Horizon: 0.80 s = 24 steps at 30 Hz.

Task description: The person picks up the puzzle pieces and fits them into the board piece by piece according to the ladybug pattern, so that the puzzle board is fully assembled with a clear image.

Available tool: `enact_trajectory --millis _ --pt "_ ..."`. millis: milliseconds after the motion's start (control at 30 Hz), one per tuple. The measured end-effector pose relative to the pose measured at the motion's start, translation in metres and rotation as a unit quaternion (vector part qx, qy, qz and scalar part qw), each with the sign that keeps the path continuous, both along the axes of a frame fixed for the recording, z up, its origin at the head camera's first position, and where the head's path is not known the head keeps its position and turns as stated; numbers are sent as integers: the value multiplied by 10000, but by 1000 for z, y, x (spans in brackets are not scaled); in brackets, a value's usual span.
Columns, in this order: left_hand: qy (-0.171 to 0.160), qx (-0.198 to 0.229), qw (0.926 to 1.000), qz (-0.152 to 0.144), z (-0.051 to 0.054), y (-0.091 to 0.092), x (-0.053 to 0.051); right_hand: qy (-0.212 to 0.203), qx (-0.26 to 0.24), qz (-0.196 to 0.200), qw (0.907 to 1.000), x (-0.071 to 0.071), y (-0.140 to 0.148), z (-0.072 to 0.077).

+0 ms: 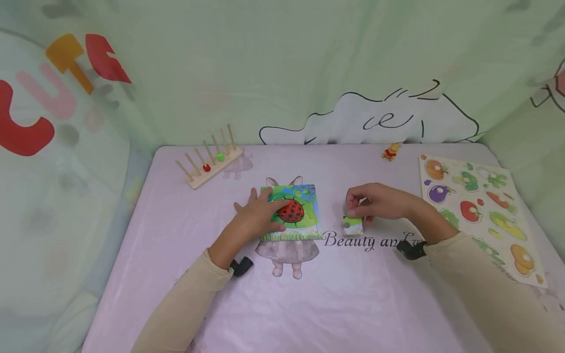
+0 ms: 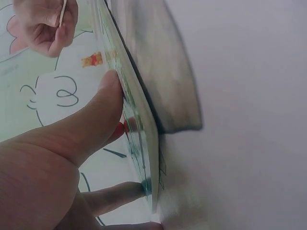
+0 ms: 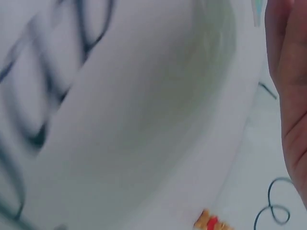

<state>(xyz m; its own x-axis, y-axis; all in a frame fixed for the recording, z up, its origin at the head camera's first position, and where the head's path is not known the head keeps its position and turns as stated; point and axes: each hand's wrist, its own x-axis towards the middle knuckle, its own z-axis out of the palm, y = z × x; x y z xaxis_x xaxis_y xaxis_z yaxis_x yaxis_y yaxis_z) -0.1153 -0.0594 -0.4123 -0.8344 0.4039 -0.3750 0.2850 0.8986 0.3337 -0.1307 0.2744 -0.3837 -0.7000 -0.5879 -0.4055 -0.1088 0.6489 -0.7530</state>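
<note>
A square ladybug puzzle (image 1: 311, 211) lies on the table, with green leaves and blue sky around the red beetle. My left hand (image 1: 253, 215) rests on its left part, fingers spread and thumb reaching over the ladybug. The left wrist view shows the puzzle's edge (image 2: 152, 143) side-on, fingertips touching its top. To the right, my right hand (image 1: 375, 201) pinches a small green and white puzzle piece (image 1: 354, 229) between thumb and fingers, apart from the puzzle. In the right wrist view only part of the right hand (image 3: 293, 96) shows.
A wooden peg rack (image 1: 216, 169) with red and green beads stands at the back left. A small bear figure (image 1: 390, 151) is at the back right. On the right lies a board of vegetable pictures (image 1: 481, 235). Fabric walls (image 1: 220, 73) border the table.
</note>
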Motion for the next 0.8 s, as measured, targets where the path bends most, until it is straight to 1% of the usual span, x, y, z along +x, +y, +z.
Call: enact_trajectory --millis 233,400,567,633,800 --pt "25 -42 10000 -44 1 2 -1 5 -203 94 9997 -6 -23 -7" --pt "54 -93 9999 -30 1 2 -1 37 -346 -11 9994 -9 -36 -8" --pt "85 -62 9999 -1 0 1 -1 308 -270 -33 9992 -9 -46 -10" --pt "87 -53 9999 9 -1 0 -1 462 -302 9 9985 -8 -50 -12" --pt "72 -62 10000 8 -1 1 -1 666 -437 -23 9968 -6 -59 -19"
